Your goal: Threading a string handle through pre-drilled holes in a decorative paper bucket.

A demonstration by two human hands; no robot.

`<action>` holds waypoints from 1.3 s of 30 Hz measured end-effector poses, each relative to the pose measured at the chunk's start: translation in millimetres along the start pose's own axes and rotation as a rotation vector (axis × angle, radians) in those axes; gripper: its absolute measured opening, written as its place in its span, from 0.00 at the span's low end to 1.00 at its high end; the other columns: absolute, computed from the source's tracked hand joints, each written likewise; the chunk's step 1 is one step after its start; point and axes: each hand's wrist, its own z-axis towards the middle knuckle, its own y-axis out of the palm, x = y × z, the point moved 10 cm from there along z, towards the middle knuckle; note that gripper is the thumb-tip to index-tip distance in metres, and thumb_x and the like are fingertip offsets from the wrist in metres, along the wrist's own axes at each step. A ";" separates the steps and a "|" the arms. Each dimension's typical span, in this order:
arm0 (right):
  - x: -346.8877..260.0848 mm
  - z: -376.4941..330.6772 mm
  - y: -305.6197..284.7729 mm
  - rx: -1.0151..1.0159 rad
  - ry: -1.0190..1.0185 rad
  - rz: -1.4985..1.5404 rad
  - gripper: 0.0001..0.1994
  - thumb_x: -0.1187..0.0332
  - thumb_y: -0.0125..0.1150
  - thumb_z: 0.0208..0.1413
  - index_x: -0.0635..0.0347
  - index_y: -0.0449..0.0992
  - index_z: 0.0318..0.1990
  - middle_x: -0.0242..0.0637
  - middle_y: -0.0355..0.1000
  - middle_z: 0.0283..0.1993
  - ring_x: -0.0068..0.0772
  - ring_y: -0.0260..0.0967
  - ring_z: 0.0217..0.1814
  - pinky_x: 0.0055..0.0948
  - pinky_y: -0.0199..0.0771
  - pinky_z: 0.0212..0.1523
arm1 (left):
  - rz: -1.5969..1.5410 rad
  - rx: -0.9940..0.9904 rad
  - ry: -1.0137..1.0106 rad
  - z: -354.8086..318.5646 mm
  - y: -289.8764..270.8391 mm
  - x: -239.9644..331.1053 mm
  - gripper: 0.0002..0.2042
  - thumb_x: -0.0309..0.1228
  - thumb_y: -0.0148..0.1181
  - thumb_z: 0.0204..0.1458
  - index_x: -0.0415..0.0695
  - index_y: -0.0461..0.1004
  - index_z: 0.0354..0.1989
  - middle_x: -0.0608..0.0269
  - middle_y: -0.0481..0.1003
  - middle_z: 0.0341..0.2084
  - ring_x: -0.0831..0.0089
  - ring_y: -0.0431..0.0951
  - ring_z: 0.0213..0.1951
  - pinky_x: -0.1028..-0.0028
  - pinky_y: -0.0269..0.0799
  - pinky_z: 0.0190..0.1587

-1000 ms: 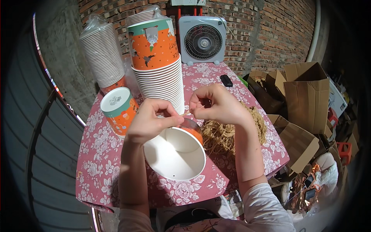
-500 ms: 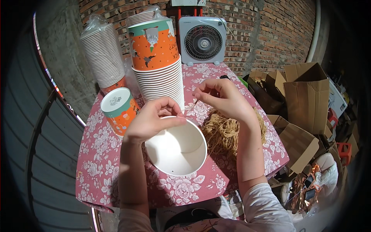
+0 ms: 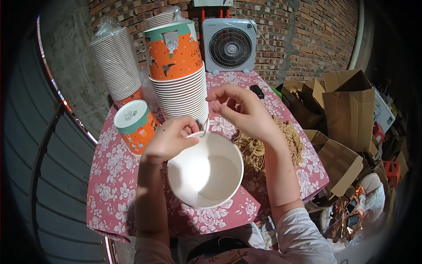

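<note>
My left hand is closed on the rim of a white-lined paper bucket, its open mouth tilted toward me. A thin cord stands up at the rim beside the left fingertips. My right hand is raised above the bucket's far right side, with finger and thumb pinched at the cord's upper end. Under the right forearm lies a tangled bundle of tan cords. An upside-down orange and green bucket stands left of my left hand.
A tall stack of nested paper buckets rises just behind my hands. Farther left leans a plastic-wrapped stack. A box fan stands at the table's far edge, a small black object nearer. Cardboard boxes crowd the right side.
My right hand has moved left and slightly up, closer to the bucket stack. The held bucket has shifted right and down, its mouth turning more toward me. My left hand keeps its grip.
</note>
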 end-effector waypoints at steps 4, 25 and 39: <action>-8.3 -1.7 5.7 -0.038 -0.073 -0.117 0.08 0.75 0.62 0.62 0.63 0.79 0.47 0.24 0.76 0.34 0.09 0.63 0.29 0.16 0.64 0.29 | 0.079 0.037 0.012 0.5 -1.4 -2.0 0.11 0.25 0.69 0.51 0.35 0.76 0.40 0.63 0.79 0.30 0.79 0.80 0.34 0.76 0.77 0.38; -8.4 -1.0 17.7 -0.015 -0.054 -0.157 0.09 0.77 0.62 0.58 0.66 0.77 0.45 0.33 0.76 0.30 0.17 0.70 0.29 0.23 0.70 0.31 | -0.317 0.254 0.177 2.6 -9.6 23.8 0.05 0.21 0.66 0.55 0.32 0.81 0.37 0.60 0.83 0.30 0.79 0.83 0.33 0.80 0.78 0.37; -12.5 -1.0 17.4 0.056 -0.177 -0.233 0.11 0.72 0.61 0.52 0.63 0.76 0.43 0.46 0.79 0.32 0.48 0.79 0.34 0.42 0.75 0.35 | -0.159 0.127 0.135 15.3 3.9 6.5 0.03 0.22 0.64 0.48 0.35 0.79 0.28 0.67 0.80 0.23 0.84 0.77 0.28 0.80 0.72 0.32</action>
